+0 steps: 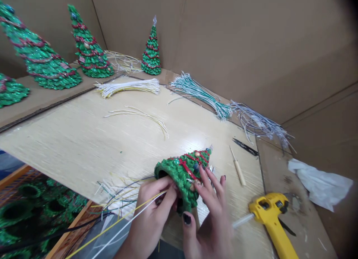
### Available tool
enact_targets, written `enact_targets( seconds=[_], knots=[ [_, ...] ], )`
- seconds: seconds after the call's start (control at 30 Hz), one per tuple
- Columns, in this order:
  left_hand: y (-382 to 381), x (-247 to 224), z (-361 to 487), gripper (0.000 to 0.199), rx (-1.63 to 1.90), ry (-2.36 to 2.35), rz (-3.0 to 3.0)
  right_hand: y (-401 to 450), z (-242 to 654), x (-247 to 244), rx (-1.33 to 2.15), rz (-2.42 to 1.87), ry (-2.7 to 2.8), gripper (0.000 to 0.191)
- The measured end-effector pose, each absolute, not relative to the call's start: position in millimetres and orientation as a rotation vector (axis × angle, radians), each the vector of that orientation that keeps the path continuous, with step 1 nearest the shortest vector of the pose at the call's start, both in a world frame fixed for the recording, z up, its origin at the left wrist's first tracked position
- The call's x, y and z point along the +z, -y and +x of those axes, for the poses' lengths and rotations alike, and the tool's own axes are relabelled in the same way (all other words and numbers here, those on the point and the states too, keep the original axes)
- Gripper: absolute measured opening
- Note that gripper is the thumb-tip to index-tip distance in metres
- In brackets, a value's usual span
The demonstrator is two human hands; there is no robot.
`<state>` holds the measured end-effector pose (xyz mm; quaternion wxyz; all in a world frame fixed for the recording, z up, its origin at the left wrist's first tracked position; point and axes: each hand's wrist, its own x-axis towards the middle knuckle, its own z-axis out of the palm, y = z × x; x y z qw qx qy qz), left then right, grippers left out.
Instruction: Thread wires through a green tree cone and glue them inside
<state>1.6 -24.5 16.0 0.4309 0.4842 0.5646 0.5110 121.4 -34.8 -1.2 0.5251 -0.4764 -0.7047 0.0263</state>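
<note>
A small green Christmas tree (pixel 179 169) with red garland and coloured balls lies on its side, its hollow base towards me and its tip pointing to the upper right. At the base opening, my left hand (pixel 152 210) has thumb and fingers pinched together, with a yellow and a white wire (pixel 123 218) running out between them. The fingertips are partly hidden inside the tree. My right hand (pixel 209 210) is beside the tree's right side, fingers spread and slightly blurred, some fingertips at its branches and the thumb apart below.
A yellow glue gun (pixel 272 218) lies at the right, near an awl (pixel 238 169) and black tweezers (pixel 245 146). Wire bundles (pixel 201 95) line the back edge. More trees (pixel 91 52) stand at the back left. An orange crate (pixel 74 223) at lower left holds several trees.
</note>
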Motion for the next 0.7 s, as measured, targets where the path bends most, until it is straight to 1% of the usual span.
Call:
enact_targets(
  seconds=[0.1,0.2,0.43,0.7],
  knots=[
    [25.5,14.8,2.0,0.033,1.262,-1.387,1.197,34.7,123.0,-0.8,-0.007,-1.133,1.702,0.039],
    [26.4,12.5,1.8,0.035,1.253,-1.381,1.203,34.4,123.2,0.2,0.01,-1.129,1.703,0.041],
    [25.0,14.4,-2.5,0.039,1.21,-1.402,1.352,32.4,122.5,0.8,0.045,-1.091,1.7,0.036],
    [23.7,13.7,-4.0,0.038,1.278,-1.425,1.5,31.4,120.6,1.1,0.043,-1.11,1.698,0.035]
  ],
)
